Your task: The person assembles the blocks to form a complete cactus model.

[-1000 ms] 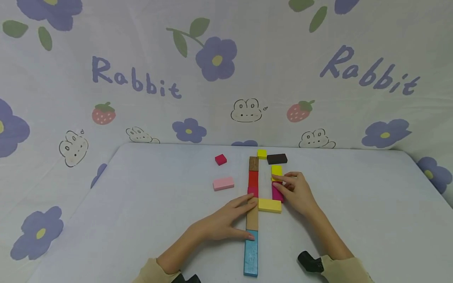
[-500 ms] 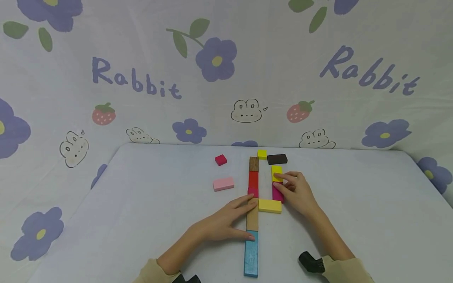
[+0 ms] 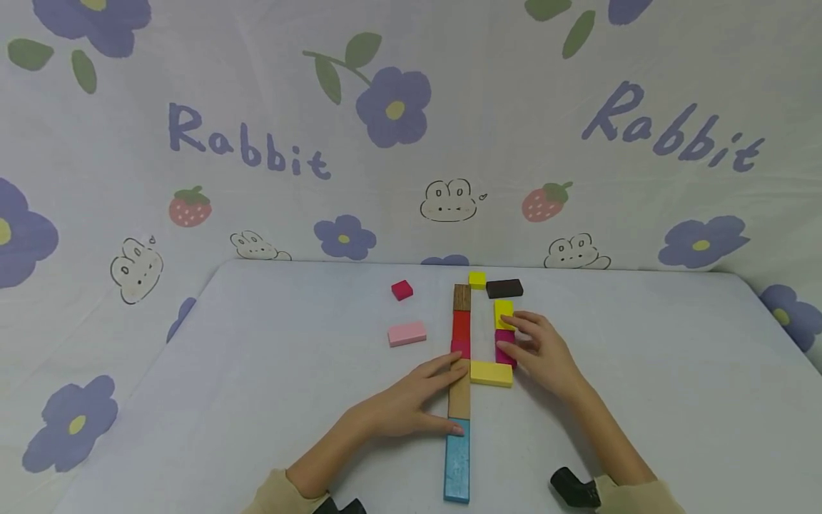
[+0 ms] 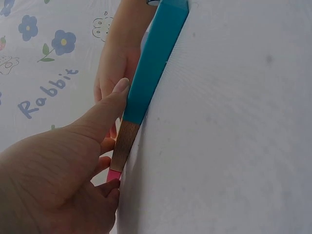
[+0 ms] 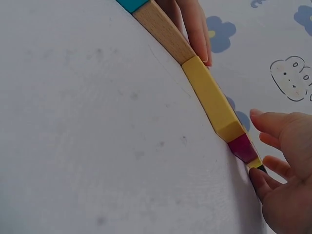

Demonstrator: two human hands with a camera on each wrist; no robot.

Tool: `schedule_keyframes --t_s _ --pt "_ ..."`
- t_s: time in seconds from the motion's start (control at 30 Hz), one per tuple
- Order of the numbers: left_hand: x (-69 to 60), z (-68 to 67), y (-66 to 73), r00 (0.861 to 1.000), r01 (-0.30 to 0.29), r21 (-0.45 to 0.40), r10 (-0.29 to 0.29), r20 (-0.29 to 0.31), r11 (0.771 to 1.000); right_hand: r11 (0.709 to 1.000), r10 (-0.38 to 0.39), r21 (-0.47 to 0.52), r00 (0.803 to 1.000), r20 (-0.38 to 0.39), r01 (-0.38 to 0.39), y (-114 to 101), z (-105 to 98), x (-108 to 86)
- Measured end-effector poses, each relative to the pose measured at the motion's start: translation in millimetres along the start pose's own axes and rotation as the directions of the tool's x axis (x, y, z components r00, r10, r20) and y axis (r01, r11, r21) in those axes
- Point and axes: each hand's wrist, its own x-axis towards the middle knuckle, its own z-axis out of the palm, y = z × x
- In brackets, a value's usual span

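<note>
A straight row runs from a blue block [image 3: 457,467] through a tan block [image 3: 459,396], a pink-red block [image 3: 460,348] and a red block [image 3: 461,325] to a brown block [image 3: 462,297]. My left hand [image 3: 403,405] rests along it, thumb on the blue block, fingertips by the tan and pink-red ones. A pale yellow block [image 3: 491,374] lies against the row's right side. Beyond its right end stand a magenta block [image 3: 504,348] and a bright yellow block [image 3: 504,313], end to end. My right hand [image 3: 546,357] has loosely bent fingers beside these two; the right wrist view shows its thumb [image 5: 273,122] apart from them.
Left of the row lie a pink block [image 3: 407,334] and a small red block [image 3: 402,290]. Near the table's far edge are a small yellow block [image 3: 477,280] and a black block [image 3: 504,288]. Patterned cloth [image 3: 385,178] hangs behind the white table [image 3: 225,371].
My right thumb has shifted down along the magenta block, and the right forearm and sleeve have moved slightly right. My left hand and the blocks look unmoved.
</note>
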Motion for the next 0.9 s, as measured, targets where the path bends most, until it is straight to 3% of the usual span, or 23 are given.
schedule_keyframes --t_s 0.5,0.9 --pt "-0.3 0.0 0.0 1.0 -0.008 0.008 0.009 -0.006 1.0 0.995 -0.099 -0.011 0.994 0.043 0.1 5.1 2.0 -14.4" --pt "-1.6 -1.3 4.5 1.0 0.003 0.011 -0.003 -0.007 1.0 0.991 -0.124 -0.035 0.991 0.058 0.126 6.1 3.5 -16.2"
